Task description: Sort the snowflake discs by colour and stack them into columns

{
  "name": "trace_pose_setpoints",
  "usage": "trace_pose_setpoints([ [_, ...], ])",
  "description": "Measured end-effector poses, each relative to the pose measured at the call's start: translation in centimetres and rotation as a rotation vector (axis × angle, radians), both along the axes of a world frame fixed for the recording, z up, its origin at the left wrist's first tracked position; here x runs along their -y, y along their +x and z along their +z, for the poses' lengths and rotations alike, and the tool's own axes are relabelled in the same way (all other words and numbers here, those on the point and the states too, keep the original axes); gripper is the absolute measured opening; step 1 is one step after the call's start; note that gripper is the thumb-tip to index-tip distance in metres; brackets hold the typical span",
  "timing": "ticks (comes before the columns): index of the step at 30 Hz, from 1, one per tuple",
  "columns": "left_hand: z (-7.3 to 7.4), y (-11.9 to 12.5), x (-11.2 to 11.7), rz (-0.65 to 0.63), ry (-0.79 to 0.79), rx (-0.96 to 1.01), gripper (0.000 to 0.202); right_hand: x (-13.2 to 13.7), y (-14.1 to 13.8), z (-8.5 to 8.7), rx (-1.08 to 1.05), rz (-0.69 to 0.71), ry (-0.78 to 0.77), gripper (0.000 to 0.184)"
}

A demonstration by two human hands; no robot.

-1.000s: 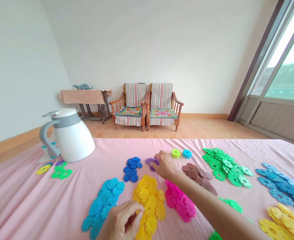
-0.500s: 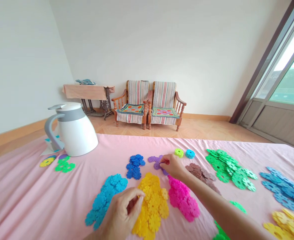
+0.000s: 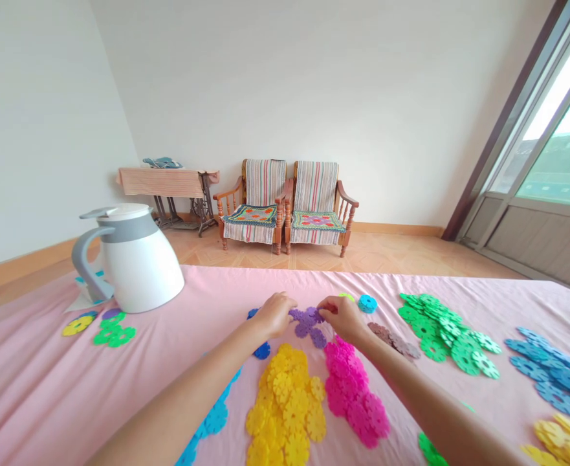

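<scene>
Purple flower-shaped pieces (image 3: 307,323) lie in small overlapping group on cloth-covered table (image 3: 226,291), close to far edge, near its middle. Left hand (image 3: 274,315) is at left side of group, right hand (image 3: 345,318) at right side, fingertips of both at outer pieces. Whether grip of either hand is clamped on piece, cannot tell. Dark blue pieces (image 3: 262,351) are partly hidden by left hand. Yellow pile (image 3: 287,408) and magenta pile (image 3: 356,395) lie closer to near edge. White jug (image 3: 142,265) stands toward far left corner.
</scene>
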State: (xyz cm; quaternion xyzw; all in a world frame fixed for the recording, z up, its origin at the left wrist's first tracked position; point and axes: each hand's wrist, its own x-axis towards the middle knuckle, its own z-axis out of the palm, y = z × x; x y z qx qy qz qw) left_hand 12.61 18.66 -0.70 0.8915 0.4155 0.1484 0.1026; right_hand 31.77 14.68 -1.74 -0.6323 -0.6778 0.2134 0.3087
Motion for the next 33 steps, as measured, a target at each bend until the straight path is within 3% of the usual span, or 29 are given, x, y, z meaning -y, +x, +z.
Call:
trace_pose_setpoints([
  [14, -0.6, -0.7, 1.5, 0.176, -0.087, 0.185, 0.017, 1.7, 0.0, -0.4, -0.047, -0.022, 0.046, 0.015],
  [21, 0.5, -0.9, 2.1, 0.175, -0.186, 0.345, 0.006, 1.7, 0.3, 0.5, -0.036, -0.064, 0.071, 0.013],
  [27, 1.0, -0.1, 3.0, 0.149, -0.385, 0.556, 0.005, 2.5, -0.3, 1.7, -0.128, -0.081, 0.097, 0.010],
  [33, 0.4, 0.9, 4.5, 0.142, -0.573, 0.801, 0.014, 3.8, -2.3, 0.8, -0.333, -0.010, 0.035, 0.009],
])
